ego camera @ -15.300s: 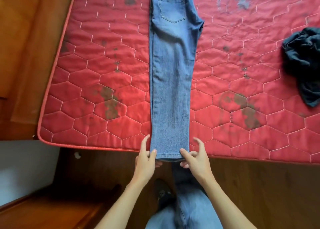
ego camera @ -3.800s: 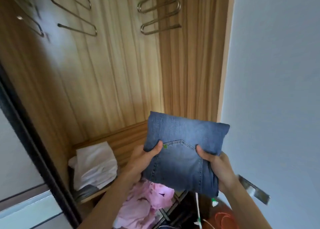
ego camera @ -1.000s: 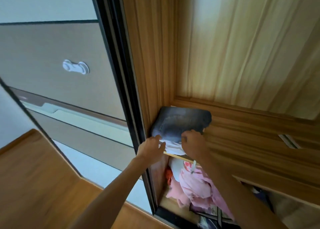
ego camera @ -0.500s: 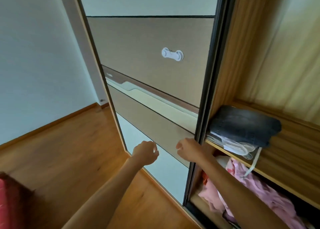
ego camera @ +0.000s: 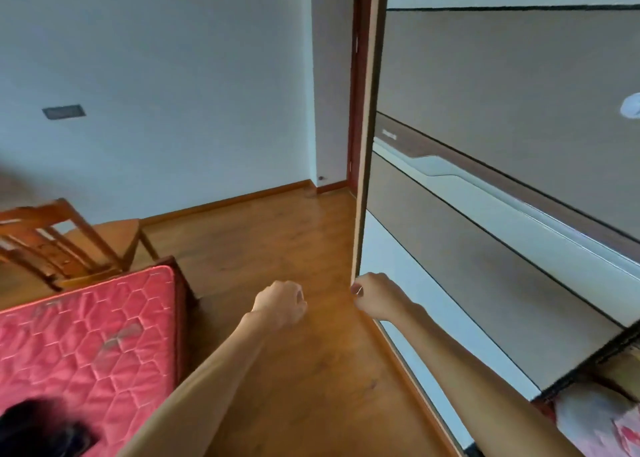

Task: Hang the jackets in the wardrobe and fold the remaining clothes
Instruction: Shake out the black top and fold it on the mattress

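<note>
My left hand (ego camera: 280, 304) and my right hand (ego camera: 375, 294) hang in front of me over the wooden floor, both loosely curled and holding nothing. A dark garment (ego camera: 45, 429) lies crumpled on the red quilted mattress (ego camera: 86, 346) at the lower left, blurred. The wardrobe's brown sliding door (ego camera: 502, 186) fills the right side, just beyond my right hand. Pink clothes (ego camera: 595, 422) show in the wardrobe's open part at the bottom right. The folded jeans are out of view.
A wooden chair (ego camera: 69, 242) stands behind the mattress corner at the left. Wooden floor (ego camera: 277, 235) runs between the mattress and the wardrobe up to the pale wall. A doorway edge (ego camera: 356, 110) is at the back.
My hands have left the folded jeans on the wardrobe shelf and pulled back, holding nothing. The view has swung left from the shelf to the floor and mattress.
</note>
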`<state>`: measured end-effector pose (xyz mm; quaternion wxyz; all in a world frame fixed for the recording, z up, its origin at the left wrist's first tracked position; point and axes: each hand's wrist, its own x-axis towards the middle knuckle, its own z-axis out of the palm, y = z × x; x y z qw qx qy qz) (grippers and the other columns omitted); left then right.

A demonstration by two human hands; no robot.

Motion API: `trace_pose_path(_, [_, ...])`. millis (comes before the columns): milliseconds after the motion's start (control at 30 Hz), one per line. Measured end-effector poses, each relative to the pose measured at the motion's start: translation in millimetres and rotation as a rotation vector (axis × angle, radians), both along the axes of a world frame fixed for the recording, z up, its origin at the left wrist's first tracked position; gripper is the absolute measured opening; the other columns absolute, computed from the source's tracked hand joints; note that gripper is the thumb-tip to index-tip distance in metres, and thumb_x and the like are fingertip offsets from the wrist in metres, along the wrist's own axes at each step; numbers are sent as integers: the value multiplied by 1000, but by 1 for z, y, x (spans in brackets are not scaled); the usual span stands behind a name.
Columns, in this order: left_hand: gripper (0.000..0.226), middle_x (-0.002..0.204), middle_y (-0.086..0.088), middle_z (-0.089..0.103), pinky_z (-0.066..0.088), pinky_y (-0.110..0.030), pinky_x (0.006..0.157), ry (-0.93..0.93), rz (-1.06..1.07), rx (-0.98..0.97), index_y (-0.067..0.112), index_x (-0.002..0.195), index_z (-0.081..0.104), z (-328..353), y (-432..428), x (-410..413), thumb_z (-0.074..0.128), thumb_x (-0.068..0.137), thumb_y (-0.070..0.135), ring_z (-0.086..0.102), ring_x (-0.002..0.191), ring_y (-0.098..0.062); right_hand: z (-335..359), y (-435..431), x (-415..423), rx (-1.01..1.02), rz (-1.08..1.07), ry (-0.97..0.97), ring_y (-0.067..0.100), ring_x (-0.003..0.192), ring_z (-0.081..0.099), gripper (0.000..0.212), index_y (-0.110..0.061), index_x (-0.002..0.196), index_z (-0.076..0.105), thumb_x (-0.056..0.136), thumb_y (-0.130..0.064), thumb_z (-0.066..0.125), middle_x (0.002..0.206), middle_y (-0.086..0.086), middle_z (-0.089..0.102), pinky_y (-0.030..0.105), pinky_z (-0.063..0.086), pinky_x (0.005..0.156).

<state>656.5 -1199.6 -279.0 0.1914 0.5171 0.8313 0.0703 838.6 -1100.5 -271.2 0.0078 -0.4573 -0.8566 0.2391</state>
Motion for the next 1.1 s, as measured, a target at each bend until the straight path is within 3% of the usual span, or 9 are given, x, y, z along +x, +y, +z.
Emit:
trace_pose_path(200, [23, 108, 0, 72, 54, -34, 84, 15, 175, 9, 22, 104, 72, -11, -48, -97, 52, 94, 31, 68, 101, -24, -2, -14, -117, 5, 205, -22, 21, 109, 65, 27, -19, 121, 67, 95, -20, 59, 122, 2, 68, 34, 56, 93])
trace_pose_path(533, [23, 96, -3, 67, 55, -36, 75, 13, 515, -38, 14, 96, 72, -34, -103, -224, 53, 90, 23, 65, 95, -29, -15, -18, -299, -56, 561, -68, 22, 105, 65, 27, -21, 116, 69, 91, -21, 58, 118, 2, 69, 36, 53, 93])
trace_pose_path(667, [24, 101, -4, 66, 52, -34, 67, 61, 645, -45, 11, 102, 69, -35, -111, -267, 49, 89, 16, 65, 92, -26, -18, -13, -369, -47, 706, -66, 22, 108, 65, 27, -20, 117, 69, 93, -20, 57, 121, 3, 69, 35, 53, 94])
trace_pose_path(800, [24, 90, 4, 58, 50, -33, 68, 55, 794, -62, 19, 108, 63, -31, -130, -299, 46, 91, 17, 59, 85, -22, -17, -19, -432, -50, 870, -76, 24, 112, 64, 29, -19, 120, 69, 94, -22, 57, 125, 4, 68, 38, 52, 98])
trace_pose_path(933, [15, 70, 4, 56, 51, -33, 63, 12, 990, -119, 17, 79, 62, -40, -165, -319, 50, 85, 22, 65, 76, -26, -23, -41, -488, -60, 1018, -87, 25, 118, 62, 31, -18, 123, 67, 95, -22, 57, 128, 5, 66, 38, 50, 101])
trace_pose_path(1100, [21, 74, -5, 60, 42, -28, 57, -14, 1166, -144, 11, 82, 66, -52, -218, -340, 47, 82, 20, 64, 76, -32, -41, -91, -553, -70, 1194, -116, 27, 113, 64, 31, -16, 116, 70, 89, -19, 55, 119, 8, 71, 40, 52, 98])
